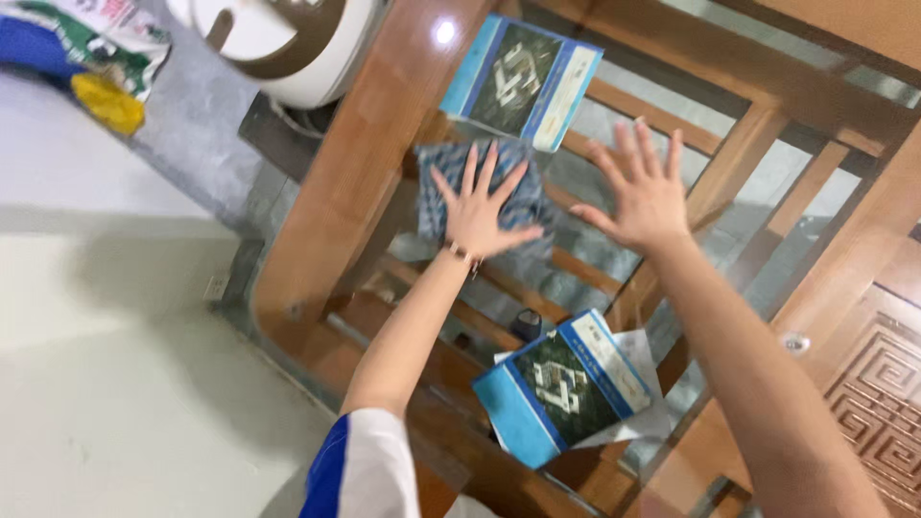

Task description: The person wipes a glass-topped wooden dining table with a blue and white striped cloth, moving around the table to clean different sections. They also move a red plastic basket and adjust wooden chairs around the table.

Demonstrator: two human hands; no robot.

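My left hand (478,209) lies flat with its fingers spread on a dark blue patterned cloth (523,206) that rests on the glass top of a wooden table (317,206). My right hand (641,192) hovers open beside it to the right, fingers apart, holding nothing. A blue-and-white booklet (523,80) lies on the glass just beyond the cloth. A second similar booklet (556,384) with loose white paper under it lies nearer to me, between my forearms.
A white and brown round appliance (288,43) stands at the table's far left end. A colourful bag (82,53) lies on the pale floor at upper left. A carved wooden panel (878,403) sits at lower right. Wooden slats show beneath the glass.
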